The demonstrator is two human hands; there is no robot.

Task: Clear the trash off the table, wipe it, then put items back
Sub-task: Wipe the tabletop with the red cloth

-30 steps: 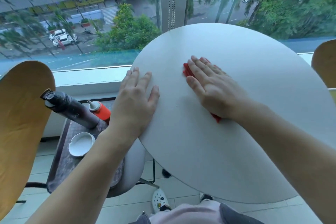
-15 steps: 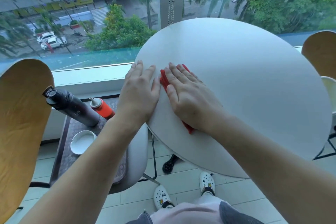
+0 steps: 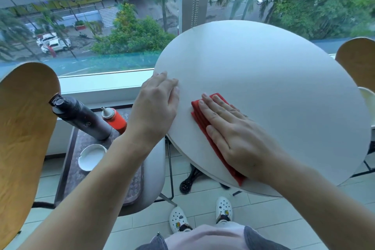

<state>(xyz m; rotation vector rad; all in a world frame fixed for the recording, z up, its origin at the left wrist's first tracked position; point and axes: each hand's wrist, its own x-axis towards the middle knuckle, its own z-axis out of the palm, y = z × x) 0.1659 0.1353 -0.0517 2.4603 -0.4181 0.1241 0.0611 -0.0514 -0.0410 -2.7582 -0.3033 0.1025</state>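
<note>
r hand (image 3: 233,128) flat on red cloth (image 3: 199,115), l hand (image 3: 156,105) on table (image 3: 274,79) edge

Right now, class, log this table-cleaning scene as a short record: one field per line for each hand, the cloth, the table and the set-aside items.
left hand: left hand lies flat on the table's left edge, fingers straight
right hand: right hand presses flat on the red cloth
cloth: folded, on the near-left part of the top
table: round white table, only cloth and hands on it
set-aside items: dark bottle, red squeeze bottle and white ashtray on a tray to the left
stage: wiping under way, items not yet returned
</note>
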